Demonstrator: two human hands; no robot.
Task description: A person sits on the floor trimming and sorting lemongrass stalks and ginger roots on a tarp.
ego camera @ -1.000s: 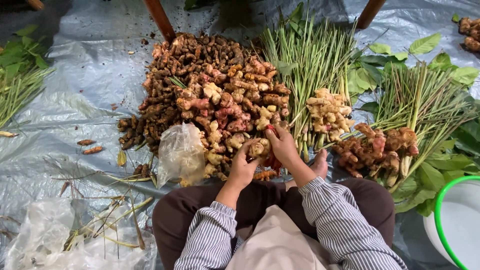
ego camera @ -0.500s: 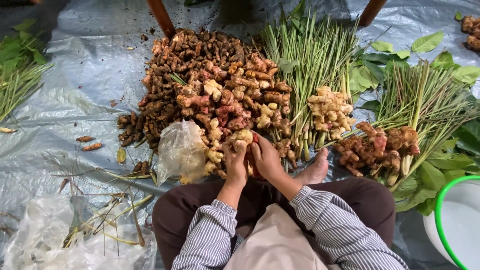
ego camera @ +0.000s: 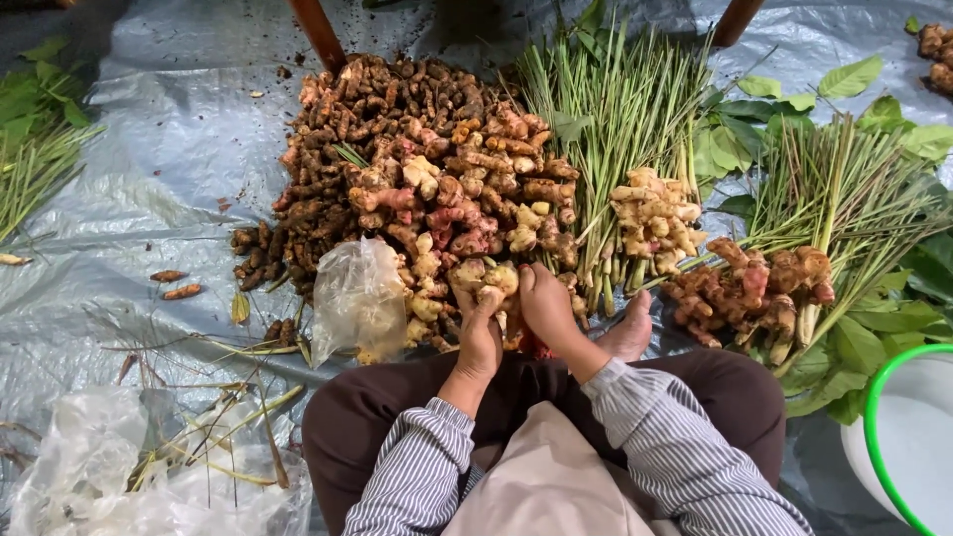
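My left hand [ego camera: 479, 337] and my right hand [ego camera: 546, 303] both grip one pale knobbly ginger root [ego camera: 483, 278], held at the near edge of a big heap of brown, pink and yellow roots [ego camera: 417, 189]. A clear plastic bag [ego camera: 357, 298] stands just left of my left hand, against the heap. My bare foot [ego camera: 628, 333] shows to the right of my right hand. I sit cross-legged in brown trousers and striped sleeves.
Lemongrass stalks [ego camera: 620, 119] lie behind a small pile of pale ginger [ego camera: 655, 218]. A reddish root pile [ego camera: 754, 288] rests on more stalks and green leaves. A green-rimmed white bowl [ego camera: 869, 437] is at the right edge. Crumpled plastic [ego camera: 89, 496] lies lower left on the grey tarp [ego camera: 149, 119].
My hands moved left and closer together along the heap's near edge, and both now close on a pale ginger root.
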